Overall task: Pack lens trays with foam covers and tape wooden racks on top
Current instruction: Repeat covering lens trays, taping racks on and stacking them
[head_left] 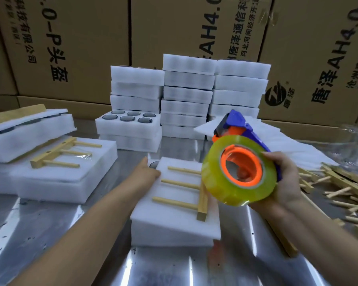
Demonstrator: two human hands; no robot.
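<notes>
A white foam-covered lens tray (pixel 174 215) lies in the middle of the metal table (pixel 56 230), its cover tilted. A wooden rack (pixel 186 188) with three pegs lies on top of it. My left hand (pixel 148 172) holds the tray's far left corner, fingers hidden behind the foam. My right hand (pixel 283 180) grips a blue and orange tape dispenser (pixel 239 162) with a yellowish tape roll, held above the tray's right side.
Packed trays with a taped rack (pixel 60 155) are stacked at left. An open tray of dark lenses (pixel 128 122) and tall foam tray stacks (pixel 194 93) stand behind. Loose wooden racks (pixel 339 188) lie at right. Cardboard boxes (pixel 81 44) wall the back.
</notes>
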